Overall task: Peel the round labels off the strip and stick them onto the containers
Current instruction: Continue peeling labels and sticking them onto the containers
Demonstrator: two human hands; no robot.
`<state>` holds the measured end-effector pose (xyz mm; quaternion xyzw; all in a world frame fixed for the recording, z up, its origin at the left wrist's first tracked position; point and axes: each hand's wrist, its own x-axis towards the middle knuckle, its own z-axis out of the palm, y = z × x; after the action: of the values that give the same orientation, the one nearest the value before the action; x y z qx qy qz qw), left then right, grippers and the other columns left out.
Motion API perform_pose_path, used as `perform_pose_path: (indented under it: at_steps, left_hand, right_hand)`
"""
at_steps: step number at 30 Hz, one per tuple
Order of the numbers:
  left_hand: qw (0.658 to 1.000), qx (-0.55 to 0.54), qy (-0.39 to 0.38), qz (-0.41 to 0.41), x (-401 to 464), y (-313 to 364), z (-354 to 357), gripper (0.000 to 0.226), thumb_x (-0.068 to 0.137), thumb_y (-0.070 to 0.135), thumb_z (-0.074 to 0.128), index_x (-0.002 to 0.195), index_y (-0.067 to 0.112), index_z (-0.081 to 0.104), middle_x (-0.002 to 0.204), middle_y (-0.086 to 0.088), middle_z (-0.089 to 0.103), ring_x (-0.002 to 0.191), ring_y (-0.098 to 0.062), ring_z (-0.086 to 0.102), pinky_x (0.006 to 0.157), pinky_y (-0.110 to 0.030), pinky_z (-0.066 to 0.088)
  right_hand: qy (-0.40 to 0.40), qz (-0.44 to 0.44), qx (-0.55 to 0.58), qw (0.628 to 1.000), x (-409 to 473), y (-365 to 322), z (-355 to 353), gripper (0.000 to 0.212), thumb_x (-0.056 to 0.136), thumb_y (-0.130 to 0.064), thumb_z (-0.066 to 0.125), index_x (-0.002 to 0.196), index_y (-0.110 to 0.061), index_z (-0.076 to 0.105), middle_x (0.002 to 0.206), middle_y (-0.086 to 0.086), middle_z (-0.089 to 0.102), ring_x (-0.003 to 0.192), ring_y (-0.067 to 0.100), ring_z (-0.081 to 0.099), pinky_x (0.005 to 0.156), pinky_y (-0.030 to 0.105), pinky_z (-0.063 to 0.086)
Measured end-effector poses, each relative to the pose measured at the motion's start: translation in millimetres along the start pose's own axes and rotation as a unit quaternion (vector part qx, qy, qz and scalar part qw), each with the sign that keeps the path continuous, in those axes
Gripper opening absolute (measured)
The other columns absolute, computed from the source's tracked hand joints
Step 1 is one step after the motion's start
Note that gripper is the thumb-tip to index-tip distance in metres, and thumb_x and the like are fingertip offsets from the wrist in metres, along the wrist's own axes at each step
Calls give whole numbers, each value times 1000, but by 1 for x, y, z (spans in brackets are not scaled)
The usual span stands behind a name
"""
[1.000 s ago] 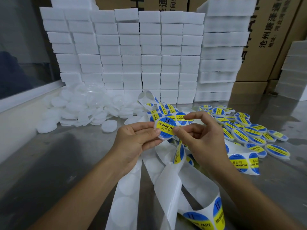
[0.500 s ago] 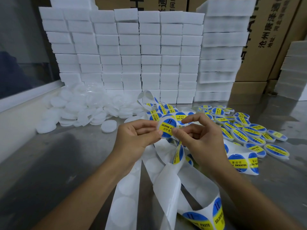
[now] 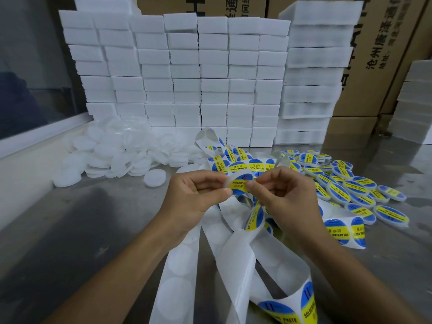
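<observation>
A round blue and yellow label [image 3: 240,183] reading SOLDERING PASTE sits between my two hands, over a small white round container whose edge [image 3: 226,183] peeks out on the left. My left hand [image 3: 194,195] pinches the container's left side. My right hand [image 3: 282,195] pinches the label's right edge with thumb and forefinger. The white backing strip [image 3: 236,258] with more labels loops on the table below and behind my hands. Whether the label is fully stuck down cannot be told.
A heap of plain white containers [image 3: 117,155] lies at the left. Labelled containers [image 3: 346,188] pile up at the right. White foam blocks [image 3: 210,76] are stacked behind, with cardboard boxes [image 3: 378,54] beyond. The table top [image 3: 81,230] is metal.
My right hand's raised fingers have come down onto the label, which has tilted flatter over the container. Both hands have drawn slightly closer to me.
</observation>
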<state>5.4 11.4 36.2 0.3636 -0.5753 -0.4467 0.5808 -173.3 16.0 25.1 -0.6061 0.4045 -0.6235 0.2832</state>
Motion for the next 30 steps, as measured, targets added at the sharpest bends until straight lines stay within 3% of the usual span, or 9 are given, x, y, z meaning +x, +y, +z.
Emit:
perform_pose_path:
  at_steps: [3, 8, 10, 12, 17, 22, 25, 27, 30]
  left_hand:
    - [1000, -14, -10, -8, -1, 1, 0, 28, 61, 0, 84, 74, 24, 78, 79, -6, 76, 78, -19, 73, 71, -25, 57]
    - [995, -89, -37, -24, 0, 2, 3, 30, 52, -1, 84, 74, 19, 77, 87, -18, 74, 84, -33, 72, 81, -41, 59]
    - [991, -116, -50, -36, -2, 3, 5, 37, 42, 2, 91, 72, 16, 75, 88, -21, 73, 84, -34, 72, 78, -41, 59]
    - [987, -142, -59, -41, -3, 3, 8, 29, 44, 12, 86, 69, 16, 74, 86, -19, 73, 83, -32, 72, 76, -38, 59]
    - [988, -138, -57, -38, -4, 3, 11, 19, 50, 19, 83, 65, 15, 72, 92, -16, 74, 89, -31, 72, 78, -36, 59]
    - [987, -128, -84, -38, -5, 3, 11, 18, 55, 20, 81, 71, 14, 74, 97, -15, 74, 91, -27, 72, 76, -31, 58]
    - [986, -117, -108, -45, -6, 1, 11, 13, 62, 14, 76, 74, 16, 74, 98, -13, 74, 90, -24, 72, 74, -29, 58]
    - [985, -106, -124, -50, -8, 0, 12, 13, 63, 13, 75, 75, 18, 75, 96, -11, 75, 88, -24, 72, 74, -30, 59]
    - [987, -69, -139, -43, -9, -1, 14, 11, 65, 16, 75, 75, 21, 74, 98, -10, 74, 89, -24, 72, 73, -33, 60]
  right_hand:
    - [5, -9, -35, 999, 0, 0, -1, 13, 78, -12, 80, 77, -12, 67, 62, -5, 70, 54, 5, 67, 53, 13, 50]
    - [32, -30, -135, 990, -1, 1, 0, 19, 83, -37, 71, 79, -18, 68, 52, 2, 63, 49, 17, 59, 53, 35, 50]
    - [17, -34, -122, 992, -3, -1, 2, 15, 87, -32, 68, 89, -17, 69, 59, 2, 66, 56, 9, 65, 59, 37, 55]
    - [5, -43, -116, 992, -5, -1, 5, 17, 88, -27, 68, 101, -15, 69, 71, 0, 70, 64, 13, 69, 63, 39, 57]
    - [-42, -31, -75, 996, -8, -2, 9, 50, 77, -42, 70, 120, -18, 65, 91, 1, 72, 68, 19, 72, 67, 41, 59]
    - [-57, 30, 56, 996, -6, -2, 9, 40, 68, -30, 76, 105, -19, 66, 82, 1, 75, 68, 15, 71, 63, 26, 58]
    - [-48, 72, 102, 991, -2, 0, 6, 39, 64, -25, 77, 98, -11, 65, 86, 14, 74, 75, 21, 71, 73, 36, 61]
    - [-36, 83, 103, 991, 0, 1, 3, 29, 70, -23, 74, 93, -8, 65, 82, 16, 73, 71, 23, 68, 72, 41, 59]
    - [-23, 71, 88, 993, 2, 2, 1, 9, 88, -10, 65, 89, -1, 64, 65, 11, 67, 53, 13, 57, 56, 28, 54]
